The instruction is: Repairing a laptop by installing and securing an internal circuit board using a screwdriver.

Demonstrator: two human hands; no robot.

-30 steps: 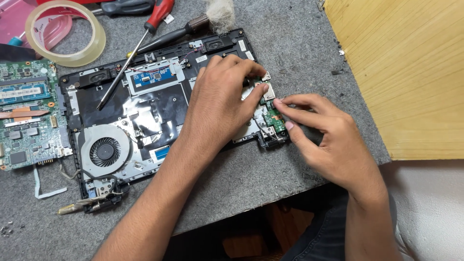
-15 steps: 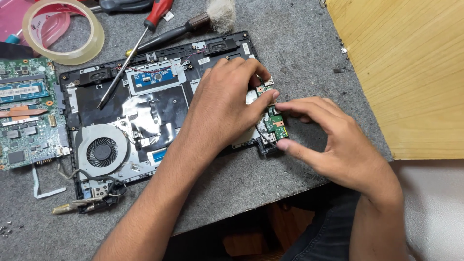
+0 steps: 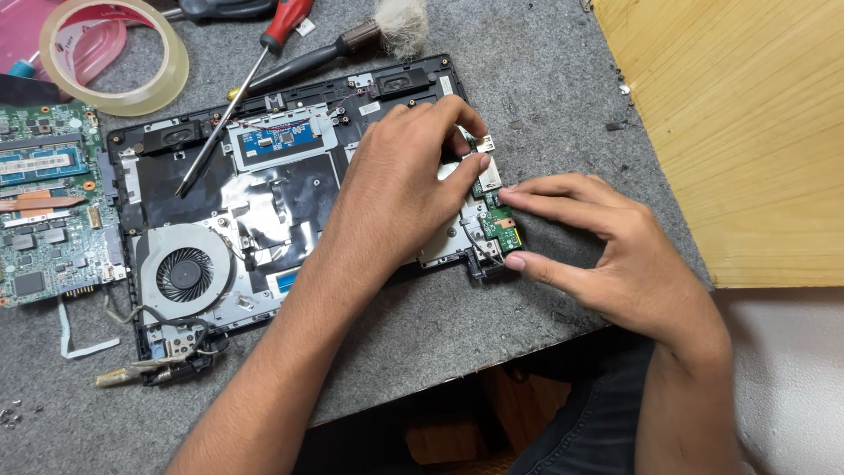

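An opened black laptop base (image 3: 290,189) lies on a grey mat, with a round cooling fan (image 3: 183,271) at its lower left. A small green circuit board (image 3: 498,222) sits at the base's right edge. My left hand (image 3: 400,189) lies palm down over the middle of the base, fingertips pressing on the top end of the green board. My right hand (image 3: 598,242) comes in from the right; its index finger and thumb pinch the board's outer edge.
A green motherboard (image 3: 48,207) lies to the left of the base. A roll of clear tape (image 3: 114,53), a red-handled screwdriver (image 3: 255,66) and a brush (image 3: 352,37) lie at the back. A wooden board (image 3: 747,132) covers the right side. The mat's front edge (image 3: 422,387) is near.
My right hand has slid slightly outward along the green board's edge, with the thumb lower now. My left hand keeps its place over the base.
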